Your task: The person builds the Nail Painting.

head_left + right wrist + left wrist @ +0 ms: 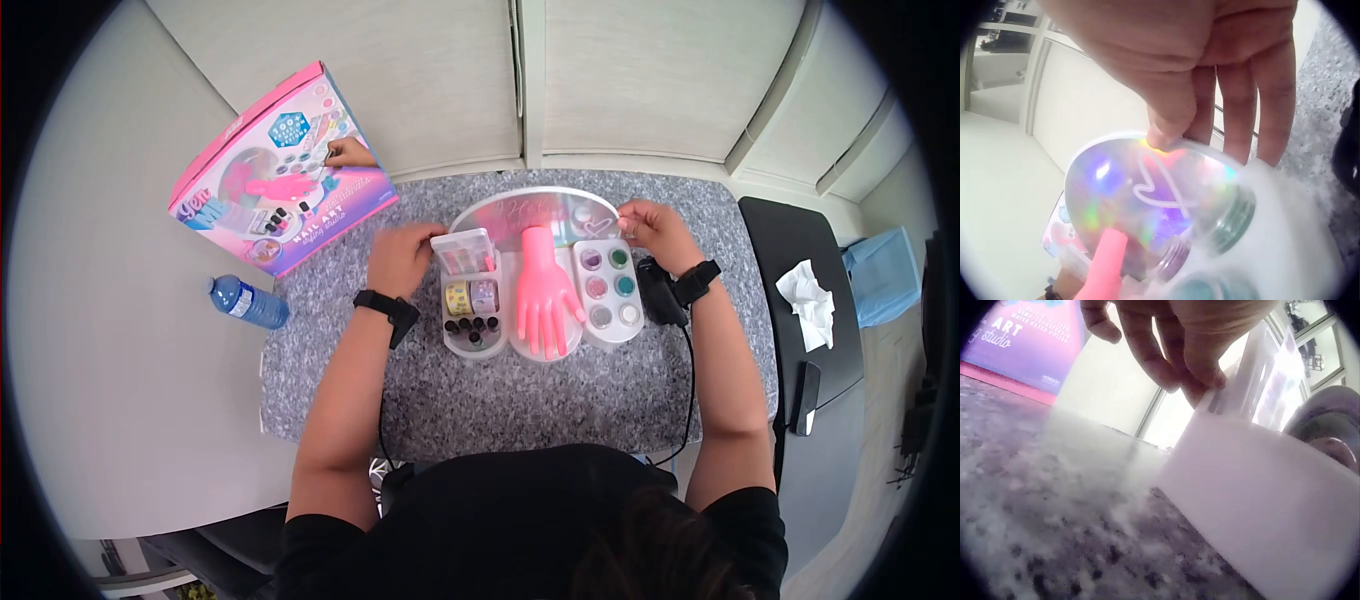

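A white nail art stand (513, 345) with a shiny holographic back panel (1107, 187) sits on the table. On it lies a pink model hand (541, 285), fingers toward the person. My left hand (398, 258) pinches the edge of a clear flat case (465, 252) standing at the stand's left side. With thumb and fingers, my right hand (662, 235) grips the panel's rim beside a white heart outline (1163, 194). Below the case are two patterned rolls (457, 298) and several black-capped polish bottles (476, 337). Glitter pots (597, 288) fill the right side.
The colourful nail art box (290, 180) stands at the back left, with a blue-tinted water bottle (248, 302) nearby. A dark device (659, 290) with a cable lies by the right wrist. Right of the speckled table (560, 415) are a crumpled tissue (808, 303) and a phone (805, 398).
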{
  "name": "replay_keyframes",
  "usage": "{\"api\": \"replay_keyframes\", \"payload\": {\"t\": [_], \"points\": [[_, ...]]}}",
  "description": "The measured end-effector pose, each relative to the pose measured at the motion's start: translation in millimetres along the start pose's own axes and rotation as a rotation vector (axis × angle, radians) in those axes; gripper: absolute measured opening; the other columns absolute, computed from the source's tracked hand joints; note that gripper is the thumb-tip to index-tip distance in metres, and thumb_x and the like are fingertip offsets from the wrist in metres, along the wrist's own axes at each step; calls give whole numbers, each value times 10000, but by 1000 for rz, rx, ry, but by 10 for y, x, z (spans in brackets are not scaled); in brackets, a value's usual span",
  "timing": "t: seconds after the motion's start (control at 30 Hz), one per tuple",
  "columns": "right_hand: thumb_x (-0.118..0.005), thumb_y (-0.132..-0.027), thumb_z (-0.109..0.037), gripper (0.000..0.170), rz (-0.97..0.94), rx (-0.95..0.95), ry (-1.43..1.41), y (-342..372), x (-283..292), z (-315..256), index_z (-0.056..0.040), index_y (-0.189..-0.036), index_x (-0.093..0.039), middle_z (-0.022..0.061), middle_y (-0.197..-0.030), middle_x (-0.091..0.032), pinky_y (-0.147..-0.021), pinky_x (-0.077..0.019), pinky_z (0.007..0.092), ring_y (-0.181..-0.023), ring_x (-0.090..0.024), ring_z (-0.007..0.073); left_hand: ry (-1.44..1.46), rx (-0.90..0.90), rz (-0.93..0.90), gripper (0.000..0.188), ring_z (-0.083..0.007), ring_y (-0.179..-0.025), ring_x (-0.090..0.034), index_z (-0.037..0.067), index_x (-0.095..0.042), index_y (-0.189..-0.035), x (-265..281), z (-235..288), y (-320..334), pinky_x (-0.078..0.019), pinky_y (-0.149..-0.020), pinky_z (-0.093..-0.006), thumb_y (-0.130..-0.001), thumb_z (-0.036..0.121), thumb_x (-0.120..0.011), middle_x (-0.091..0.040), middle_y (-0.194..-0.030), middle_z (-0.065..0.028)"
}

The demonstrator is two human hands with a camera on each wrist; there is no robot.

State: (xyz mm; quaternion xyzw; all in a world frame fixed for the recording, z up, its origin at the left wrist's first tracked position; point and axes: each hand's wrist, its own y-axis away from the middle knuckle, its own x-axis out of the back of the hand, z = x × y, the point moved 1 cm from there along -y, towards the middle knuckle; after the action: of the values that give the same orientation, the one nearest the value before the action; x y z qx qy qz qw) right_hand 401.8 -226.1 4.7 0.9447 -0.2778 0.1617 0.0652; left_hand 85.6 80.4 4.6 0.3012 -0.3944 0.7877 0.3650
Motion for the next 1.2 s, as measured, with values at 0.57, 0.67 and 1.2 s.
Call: {"api": "replay_keyframes", "payload": {"t": [0.57,0.67,1.2], "points": [[-672,-1081,-135,231,588,84,-459,289,-171,-53,-69,-1297,-722,32,-1258,-778,-922,-525,292,-1056,-671,96,851,567,477,330,-109,-846,-649,47,-744,-1361,-143,38,98,-516,-717,-247,-1161,268,-601,-767,-1168,-73],[-652,-1065,-105,159,892,117,-553,579,-166,125,-104,-1206,-725,7,-1177,-777,-755,-455,233,-871,-591,47,1099,671,749,308,-69,-723,-496,58,-733,-1344,-178,221,324,-399,-625,-206,-1155,263,-602,-660,-1026,-14],[-690,-1060,-108,97,1168,274,-385,705,-201,781,-110,-1148,-730,7,-1107,-767,-740,-449,249,-800,-542,50,1246,723,892,240,-80,-699,-462,80,-666,-1135,-507,65,707,-346,-590,-247,-1134,308,-592,-586,-897,7]]}}
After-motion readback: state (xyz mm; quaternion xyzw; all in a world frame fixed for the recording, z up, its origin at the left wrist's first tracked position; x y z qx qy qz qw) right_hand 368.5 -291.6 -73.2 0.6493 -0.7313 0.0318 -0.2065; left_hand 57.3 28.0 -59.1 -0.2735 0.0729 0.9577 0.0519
